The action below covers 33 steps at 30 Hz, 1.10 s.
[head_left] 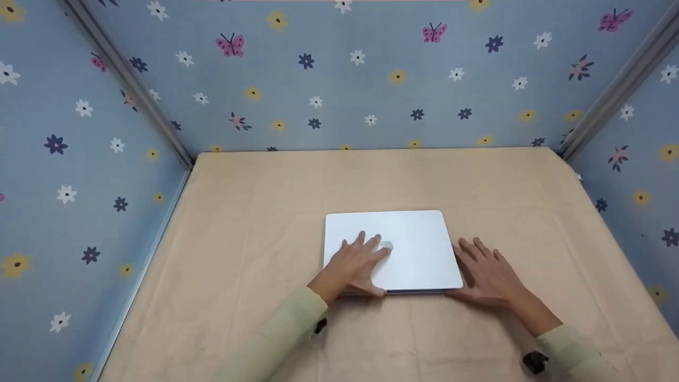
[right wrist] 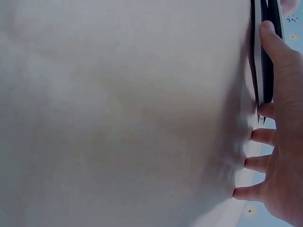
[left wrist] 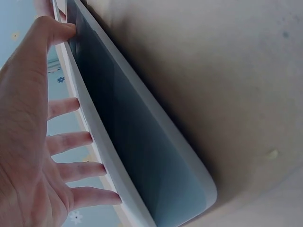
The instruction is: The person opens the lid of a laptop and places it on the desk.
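Note:
A silver-white laptop (head_left: 411,225) with a round mark on its lid lies on the cloth. My left hand (head_left: 354,265) rests on the lid's left part, fingers spread and straight, thumb at the front edge. From the left wrist, a narrow dark gap (left wrist: 128,123) shows between the lid and the base (left wrist: 165,130). Beside the laptop's right edge is my right hand (head_left: 490,276). Its fingertips touch the cloth, while the thumb lies along the front right corner. In the right wrist view, the thumb (right wrist: 272,40) is against the laptop's edge (right wrist: 258,56).
A beige cloth (head_left: 254,212) with light creases covers the table. Blue patterned panels (head_left: 339,79) stand at the back and both sides, joined by grey metal posts (head_left: 620,79). A small black object (head_left: 536,362) hangs by the right sleeve.

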Each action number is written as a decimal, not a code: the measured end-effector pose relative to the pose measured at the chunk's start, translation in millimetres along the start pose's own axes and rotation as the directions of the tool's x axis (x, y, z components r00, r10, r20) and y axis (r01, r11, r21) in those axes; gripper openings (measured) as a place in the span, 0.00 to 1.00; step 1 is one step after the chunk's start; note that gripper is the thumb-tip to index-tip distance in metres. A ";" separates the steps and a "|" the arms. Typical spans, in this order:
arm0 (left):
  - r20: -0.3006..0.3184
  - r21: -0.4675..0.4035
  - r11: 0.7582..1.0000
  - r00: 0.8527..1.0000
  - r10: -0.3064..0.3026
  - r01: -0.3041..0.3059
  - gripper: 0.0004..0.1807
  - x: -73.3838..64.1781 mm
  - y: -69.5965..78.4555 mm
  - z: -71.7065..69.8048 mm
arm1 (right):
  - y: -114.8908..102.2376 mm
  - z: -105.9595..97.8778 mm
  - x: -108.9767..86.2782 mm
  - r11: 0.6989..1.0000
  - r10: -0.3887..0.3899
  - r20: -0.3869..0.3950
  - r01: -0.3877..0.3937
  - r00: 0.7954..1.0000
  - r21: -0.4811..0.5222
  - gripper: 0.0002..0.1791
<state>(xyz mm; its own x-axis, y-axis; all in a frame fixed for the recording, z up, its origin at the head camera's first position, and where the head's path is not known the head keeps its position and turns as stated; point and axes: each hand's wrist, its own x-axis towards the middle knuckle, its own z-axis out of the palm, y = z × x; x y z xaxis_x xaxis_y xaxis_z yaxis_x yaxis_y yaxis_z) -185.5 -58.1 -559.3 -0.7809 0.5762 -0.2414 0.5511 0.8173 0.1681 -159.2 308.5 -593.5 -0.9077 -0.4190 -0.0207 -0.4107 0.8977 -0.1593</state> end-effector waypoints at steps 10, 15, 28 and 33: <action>0.008 -0.015 1.000 1.000 0.001 -0.001 0.58 -1.3 1.6 -2.7 | 0.5 -0.2 -0.9 1.000 0.017 0.006 -0.017 1.000 0.026 0.61; 0.011 -0.010 1.000 1.000 0.002 -0.002 0.58 -1.4 1.4 -5.2 | 2.4 -1.2 -1.4 1.000 0.021 0.017 -0.021 1.000 0.018 0.58; 0.006 -0.015 1.000 1.000 0.006 -0.006 0.57 -0.4 -0.2 -9.6 | 4.0 -7.2 0.8 1.000 0.010 0.024 -0.010 1.000 0.025 0.58; 0.016 -0.033 0.999 1.000 0.005 -0.004 0.57 0.2 -0.9 -11.6 | 4.2 -9.5 1.2 1.000 0.002 0.039 -0.003 0.999 0.028 0.60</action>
<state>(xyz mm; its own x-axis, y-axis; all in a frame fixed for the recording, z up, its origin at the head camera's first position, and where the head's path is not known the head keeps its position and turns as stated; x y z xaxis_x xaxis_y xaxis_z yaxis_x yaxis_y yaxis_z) -189.5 -58.7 -548.5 -0.7733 0.5800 -0.2562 0.5446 0.8145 0.2003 -162.8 313.2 -584.9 -0.9044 -0.4225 -0.0597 -0.4057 0.8947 -0.1869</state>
